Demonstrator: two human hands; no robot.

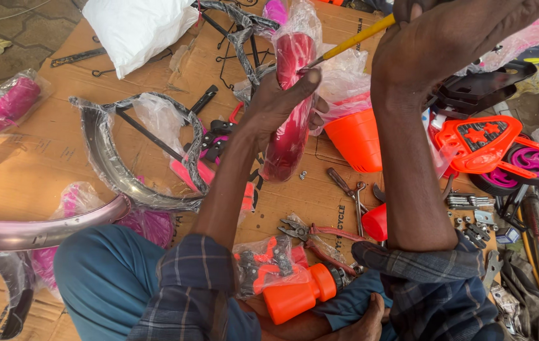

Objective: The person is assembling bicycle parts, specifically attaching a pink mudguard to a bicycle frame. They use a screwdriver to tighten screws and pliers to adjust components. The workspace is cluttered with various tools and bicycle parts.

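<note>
My left hand (280, 101) grips a glossy pink bicycle mudguard (288, 126) still partly in clear plastic wrap, held upright over the cardboard. My right hand (446, 38) is closed around a yellow-handled screwdriver (353, 41) whose tip meets the mudguard near my left thumb. Both forearms come out of dark plaid sleeves.
Flattened cardboard (42, 158) covers the ground. On it lie wrapped wheel rims (111, 170), an orange basket (358, 139), pliers (314, 233), spanners (351, 189), loose nuts and brackets (472, 221), an orange bottle (298, 293), a pink training wheel with orange guard (503, 155) and a white bag (133, 28).
</note>
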